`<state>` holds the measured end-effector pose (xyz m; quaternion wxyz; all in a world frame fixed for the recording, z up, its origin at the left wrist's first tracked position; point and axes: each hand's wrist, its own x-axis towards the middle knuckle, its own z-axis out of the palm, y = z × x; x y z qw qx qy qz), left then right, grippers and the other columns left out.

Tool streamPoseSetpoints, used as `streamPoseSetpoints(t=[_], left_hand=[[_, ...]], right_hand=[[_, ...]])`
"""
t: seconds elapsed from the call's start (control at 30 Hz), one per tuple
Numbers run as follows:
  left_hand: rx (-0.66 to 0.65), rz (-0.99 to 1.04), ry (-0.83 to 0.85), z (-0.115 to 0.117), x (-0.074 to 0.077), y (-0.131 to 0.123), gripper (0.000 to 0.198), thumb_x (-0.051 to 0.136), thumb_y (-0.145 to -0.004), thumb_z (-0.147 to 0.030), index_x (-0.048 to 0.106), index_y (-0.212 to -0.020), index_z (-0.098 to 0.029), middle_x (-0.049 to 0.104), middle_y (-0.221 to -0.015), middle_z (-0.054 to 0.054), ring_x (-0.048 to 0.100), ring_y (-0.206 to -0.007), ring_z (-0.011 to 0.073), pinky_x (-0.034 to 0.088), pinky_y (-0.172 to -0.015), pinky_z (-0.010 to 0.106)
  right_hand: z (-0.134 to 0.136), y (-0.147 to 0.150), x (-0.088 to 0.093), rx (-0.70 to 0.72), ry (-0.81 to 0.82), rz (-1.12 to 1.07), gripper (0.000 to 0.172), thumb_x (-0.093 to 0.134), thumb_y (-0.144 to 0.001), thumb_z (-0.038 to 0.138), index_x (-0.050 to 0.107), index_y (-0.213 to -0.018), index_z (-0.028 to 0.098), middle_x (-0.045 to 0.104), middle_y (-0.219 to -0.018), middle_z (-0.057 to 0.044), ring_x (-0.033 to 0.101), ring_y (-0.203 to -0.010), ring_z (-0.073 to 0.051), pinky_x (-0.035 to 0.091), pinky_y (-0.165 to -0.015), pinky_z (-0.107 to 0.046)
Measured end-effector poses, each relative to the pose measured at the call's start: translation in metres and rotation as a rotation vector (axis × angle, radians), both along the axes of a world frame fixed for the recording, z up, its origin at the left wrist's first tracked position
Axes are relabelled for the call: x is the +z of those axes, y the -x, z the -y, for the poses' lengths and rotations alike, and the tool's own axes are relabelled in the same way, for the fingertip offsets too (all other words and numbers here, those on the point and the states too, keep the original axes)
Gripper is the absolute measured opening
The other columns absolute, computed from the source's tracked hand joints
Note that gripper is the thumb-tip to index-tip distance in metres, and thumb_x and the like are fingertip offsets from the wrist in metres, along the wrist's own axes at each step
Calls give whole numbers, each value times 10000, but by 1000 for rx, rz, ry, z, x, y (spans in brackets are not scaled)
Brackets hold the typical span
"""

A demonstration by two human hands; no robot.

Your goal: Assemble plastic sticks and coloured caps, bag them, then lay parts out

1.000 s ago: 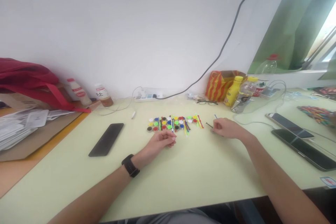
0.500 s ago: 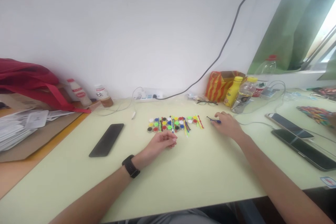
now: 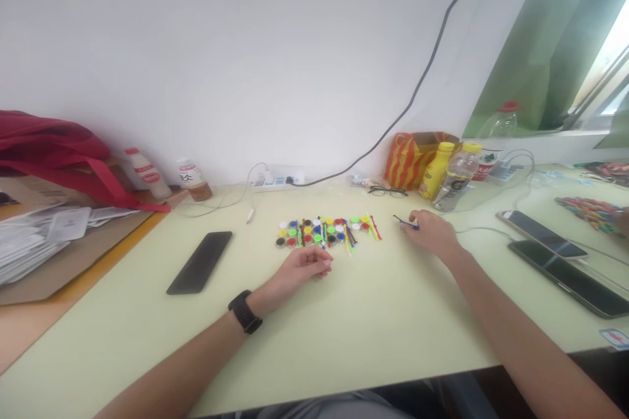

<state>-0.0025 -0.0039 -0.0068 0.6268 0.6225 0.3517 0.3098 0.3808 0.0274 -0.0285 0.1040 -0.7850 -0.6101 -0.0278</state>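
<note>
My left hand (image 3: 308,263) rests on the table, fingers loosely curled together, and I see nothing in it. Just beyond it stand small paint pots (image 3: 307,239) in short rows, with lids in black, red, yellow, green, blue and white. Thin coloured sticks that look like small paintbrushes (image 3: 375,228) lie across and beside the pots. To the right of them, my right hand (image 3: 432,233) is low over the tabletop, its fingers closed on thin dark blue and black paintbrushes (image 3: 405,221). Its fingertips partly hide them, so their number is unclear.
A black phone (image 3: 199,262) lies left; two more phones (image 3: 570,278) with cables lie right. Bottles (image 3: 457,177), a striped bag (image 3: 405,160), glasses (image 3: 388,192) and a power strip (image 3: 278,181) line the wall. Another person's hand (image 3: 622,221) shows at the right edge.
My right hand has shifted slightly to the right, and the dark paintbrushes have moved with it. My left hand has stayed in nearly the same place.
</note>
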Motion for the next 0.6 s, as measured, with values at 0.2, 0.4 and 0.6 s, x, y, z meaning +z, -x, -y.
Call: streamPoseSetpoints(t=[0.2, 0.4, 0.6], left_hand=[[-2, -3, -4, 2, 4, -1, 296, 817, -844, -437, 737, -933, -167, 670, -823, 45, 610, -784, 159, 488, -769, 288], [-2, -10, -12, 2, 3, -2, 300, 819, -840, -444, 741, -932, -169, 670, -819, 43, 612, -785, 161, 486, -768, 292], [-9, -19, -18, 2, 3, -2, 300, 814, -850, -445, 738, -935, -167, 674, -817, 42, 613, -781, 156, 482, -766, 284]], right_hand=[[1, -1, 0, -4, -48, -14, 259, 593, -927, 383, 688, -1097, 212, 720, -1111, -124, 661, -990, -303, 447, -751, -377], [2, 18, 5, 261, -311, -53, 225, 539, -947, 262, 679, -1115, 212, 704, -1089, -114, 598, -1076, -304, 427, -920, -410], [4, 49, -2, 517, -215, -52, 269, 476, -1024, 270, 725, -1118, 232, 709, -1074, -101, 557, -1055, -292, 402, -932, -415]])
